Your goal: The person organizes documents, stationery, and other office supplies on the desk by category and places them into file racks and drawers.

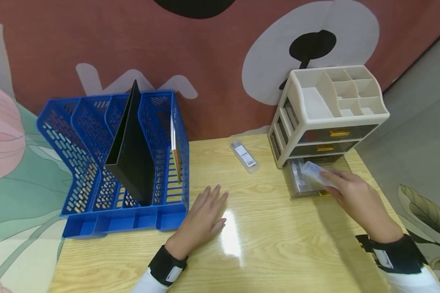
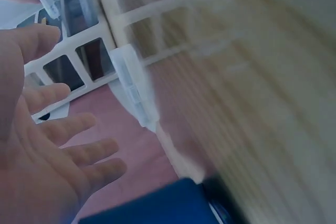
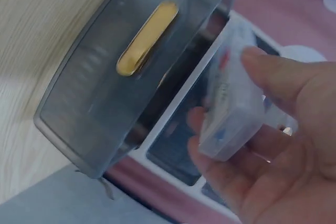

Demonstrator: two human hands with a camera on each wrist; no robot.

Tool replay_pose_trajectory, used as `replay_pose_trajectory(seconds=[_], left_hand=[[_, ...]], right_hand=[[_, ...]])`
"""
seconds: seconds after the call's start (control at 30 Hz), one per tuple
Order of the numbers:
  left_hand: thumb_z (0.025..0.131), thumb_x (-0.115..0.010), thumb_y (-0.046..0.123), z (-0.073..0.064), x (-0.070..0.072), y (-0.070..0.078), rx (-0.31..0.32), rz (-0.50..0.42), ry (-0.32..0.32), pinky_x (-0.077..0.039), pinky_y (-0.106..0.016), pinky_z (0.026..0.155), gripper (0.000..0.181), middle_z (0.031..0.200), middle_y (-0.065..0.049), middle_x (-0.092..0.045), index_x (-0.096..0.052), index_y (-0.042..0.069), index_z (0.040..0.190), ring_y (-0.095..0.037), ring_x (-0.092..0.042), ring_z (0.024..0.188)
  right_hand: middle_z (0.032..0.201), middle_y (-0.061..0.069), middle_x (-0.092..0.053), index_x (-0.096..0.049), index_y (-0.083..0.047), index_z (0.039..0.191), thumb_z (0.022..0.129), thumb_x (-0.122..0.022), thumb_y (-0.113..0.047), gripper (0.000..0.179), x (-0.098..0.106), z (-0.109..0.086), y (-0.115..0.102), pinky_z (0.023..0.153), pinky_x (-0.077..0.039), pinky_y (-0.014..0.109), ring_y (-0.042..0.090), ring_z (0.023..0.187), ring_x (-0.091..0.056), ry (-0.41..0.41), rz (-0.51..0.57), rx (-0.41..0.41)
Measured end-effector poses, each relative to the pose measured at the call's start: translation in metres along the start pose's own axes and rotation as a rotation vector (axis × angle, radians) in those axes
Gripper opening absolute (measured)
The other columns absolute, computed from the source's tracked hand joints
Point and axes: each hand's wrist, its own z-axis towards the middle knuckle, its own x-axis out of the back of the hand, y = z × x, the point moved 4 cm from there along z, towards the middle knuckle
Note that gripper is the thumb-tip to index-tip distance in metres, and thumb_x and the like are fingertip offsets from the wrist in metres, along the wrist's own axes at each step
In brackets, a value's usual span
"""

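Observation:
My right hand (image 1: pixel 363 203) pinches a small clear plastic case (image 1: pixel 315 173) between thumb and fingers. It holds the case over the pulled-out bottom drawer (image 1: pixel 308 195) of a white desktop organizer (image 1: pixel 297 118). In the right wrist view, something white with red marks shows inside the case (image 3: pixel 231 119), beside the grey drawer front (image 3: pixel 89 103) and its gold handle. Clear packaged items lie in the drawer. My left hand (image 1: pixel 201 215) is on the table with spread fingers, close to a blue file rack (image 1: pixel 126 221), holding nothing. A second clear case (image 1: pixel 245 156) with a barcode label lies between the hands, further back.
A black folder (image 1: pixel 132 150) leans in the blue rack, with thin booklets (image 1: pixel 175 150) in its right slot. The organizer's two upper drawers (image 1: pixel 337 133) are closed, under open top compartments. A patterned cloth (image 1: pixel 212 61) hangs behind the wooden table (image 1: pixel 264 244).

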Motion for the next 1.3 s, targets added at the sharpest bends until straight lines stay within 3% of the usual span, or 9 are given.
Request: replay_pose_trajectory(seconds=[0.3,0.7,0.83,0.97,1.03,1.1,1.2,1.3], left_hand=[[0.089,-0.063,0.041,-0.009,-0.001,-0.006,0.013,0.020,-0.073,-0.033,-0.060,0.111,0.072,0.156,-0.022,-0.032,-0.037,0.013,0.150,-0.048,-0.030,0.137],[0.091,-0.060,0.045,-0.015,-0.002,-0.004,-0.005,0.023,-0.111,-0.032,-0.060,0.110,0.071,0.157,-0.022,-0.030,-0.037,0.016,0.151,-0.047,-0.028,0.139],[0.091,-0.061,0.044,-0.016,-0.003,-0.005,0.008,0.014,-0.122,-0.033,-0.059,0.111,0.070,0.156,-0.022,-0.032,-0.038,0.015,0.150,-0.047,-0.030,0.138],[0.091,-0.061,0.043,-0.017,-0.001,-0.005,0.013,0.016,-0.126,-0.034,-0.059,0.110,0.069,0.155,-0.022,-0.034,-0.040,0.014,0.149,-0.048,-0.031,0.137],[0.091,-0.062,0.042,-0.017,0.001,-0.005,0.014,0.014,-0.124,-0.034,-0.059,0.110,0.068,0.154,-0.023,-0.034,-0.041,0.014,0.148,-0.048,-0.032,0.137],[0.091,-0.061,0.042,-0.017,0.003,-0.005,0.014,0.012,-0.117,-0.034,-0.059,0.110,0.067,0.154,-0.023,-0.035,-0.041,0.013,0.148,-0.047,-0.033,0.136],[0.092,-0.060,0.041,-0.017,0.004,-0.005,0.017,0.009,-0.114,-0.034,-0.058,0.110,0.065,0.154,-0.023,-0.036,-0.042,0.013,0.148,-0.047,-0.033,0.136],[0.092,-0.060,0.041,-0.017,0.005,-0.005,0.024,0.010,-0.116,-0.033,-0.058,0.111,0.065,0.153,-0.023,-0.036,-0.042,0.013,0.148,-0.047,-0.033,0.136]], right_hand=[[0.099,0.027,-0.071,-0.068,-0.003,0.116,0.077,-0.078,-0.006,0.040,-0.014,0.005,0.036,0.060,-0.053,0.062,0.045,0.080,-0.066,-0.166,0.004,-0.157],[0.094,0.035,-0.067,-0.060,0.004,0.121,0.083,-0.072,-0.008,0.042,-0.046,0.019,0.054,0.050,-0.051,0.056,0.043,0.071,-0.064,-0.298,0.084,-0.298],[0.099,0.037,-0.065,-0.056,0.003,0.127,0.083,-0.072,-0.009,0.049,-0.057,0.021,0.057,0.057,-0.051,0.063,0.049,0.078,-0.063,-0.317,0.085,-0.310],[0.093,0.036,-0.066,-0.055,0.005,0.124,0.078,-0.077,-0.010,0.054,-0.062,0.024,0.056,0.060,-0.051,0.064,0.050,0.077,-0.063,-0.243,0.088,-0.266],[0.091,0.036,-0.066,-0.053,0.007,0.123,0.077,-0.079,-0.014,0.056,-0.066,0.026,0.056,0.062,-0.052,0.063,0.049,0.076,-0.063,-0.252,0.083,-0.264],[0.094,0.039,-0.065,-0.050,0.009,0.125,0.080,-0.078,-0.020,0.061,-0.070,0.029,0.055,0.065,-0.052,0.063,0.051,0.080,-0.062,-0.311,0.086,-0.291],[0.114,0.045,-0.056,-0.038,0.009,0.137,0.088,-0.070,-0.032,0.072,-0.077,0.030,0.057,0.075,-0.050,0.068,0.060,0.097,-0.056,-0.483,0.108,-0.382],[0.130,0.048,-0.043,-0.022,0.004,0.148,0.091,-0.066,-0.036,0.083,-0.082,0.032,0.058,0.084,-0.045,0.073,0.064,0.111,-0.045,-0.570,0.162,-0.417]])
